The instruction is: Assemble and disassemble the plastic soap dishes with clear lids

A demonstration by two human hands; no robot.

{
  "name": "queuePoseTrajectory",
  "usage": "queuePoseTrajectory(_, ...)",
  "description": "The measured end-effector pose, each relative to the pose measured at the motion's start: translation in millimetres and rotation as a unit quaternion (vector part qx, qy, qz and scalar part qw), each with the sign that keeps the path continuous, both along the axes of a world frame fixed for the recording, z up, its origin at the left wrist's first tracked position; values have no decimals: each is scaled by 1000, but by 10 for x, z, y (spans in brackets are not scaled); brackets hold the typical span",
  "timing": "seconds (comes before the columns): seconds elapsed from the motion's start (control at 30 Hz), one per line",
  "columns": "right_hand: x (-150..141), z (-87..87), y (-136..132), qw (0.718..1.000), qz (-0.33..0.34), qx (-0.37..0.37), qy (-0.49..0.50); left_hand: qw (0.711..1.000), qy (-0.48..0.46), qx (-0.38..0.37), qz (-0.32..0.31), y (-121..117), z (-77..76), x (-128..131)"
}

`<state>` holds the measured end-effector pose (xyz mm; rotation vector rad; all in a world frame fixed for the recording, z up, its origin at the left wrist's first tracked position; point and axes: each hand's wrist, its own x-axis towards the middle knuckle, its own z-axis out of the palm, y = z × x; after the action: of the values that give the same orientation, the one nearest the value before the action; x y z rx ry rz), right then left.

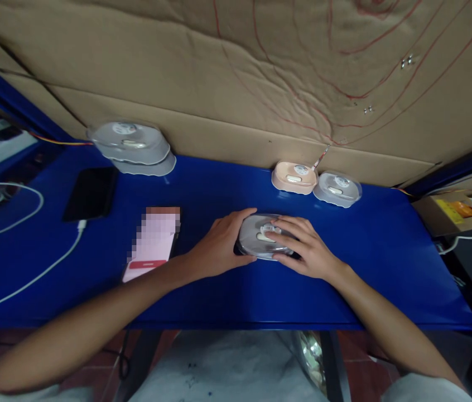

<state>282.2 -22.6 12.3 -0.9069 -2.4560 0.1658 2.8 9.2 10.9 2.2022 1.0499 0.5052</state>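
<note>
A grey oval container with a clear lid (255, 237) sits on the blue table in front of me, a pale oblong piece and a round label on its top. My left hand (219, 245) wraps round its left end, thumb at the near side and fingers at the far side. From the right, my right hand (309, 248) grips the same container, with some fingers lying across the lid and the thumb at the near edge. The fingers partly cover the label, and the container's right end is hidden.
Against the cardboard backing stand a peach container (292, 180), a grey container (334, 192) and stacked grey containers (135, 146). On the left lie a phone with a lit screen (154, 240), a dark phone (90, 192) and a white cable (54, 272). A cardboard box (449, 215) is at right.
</note>
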Motion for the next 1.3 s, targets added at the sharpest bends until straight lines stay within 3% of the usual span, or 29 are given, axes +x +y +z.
queuePoseTrajectory(0.37,7,12,19,1000,-5,-5,-7,1000,-5,22,-2,22,-58,1)
queuePoseTrajectory(0.53,139,126,81,995,-81,-36,53,998,-46,17,29,75,-41,-23)
queuePoseTrajectory(0.67,234,127,135,992,-111,-46,46,999,-16,14,28,79,-6,-32)
queuePoseTrajectory(0.83,189,65,115,989,-46,-139,12,1000,-10,6,-14,25,19,-21)
queuePoseTrajectory(0.93,169,54,112,988,-33,-150,8,1000,-9,2,-10,22,19,-9)
queuePoseTrajectory(1.17,236,77,155,976,-206,-48,-40,999,12,32,26,26,1,14)
queuePoseTrajectory(1.3,269,69,176,965,-253,-32,-62,999,14,40,25,24,-4,10)
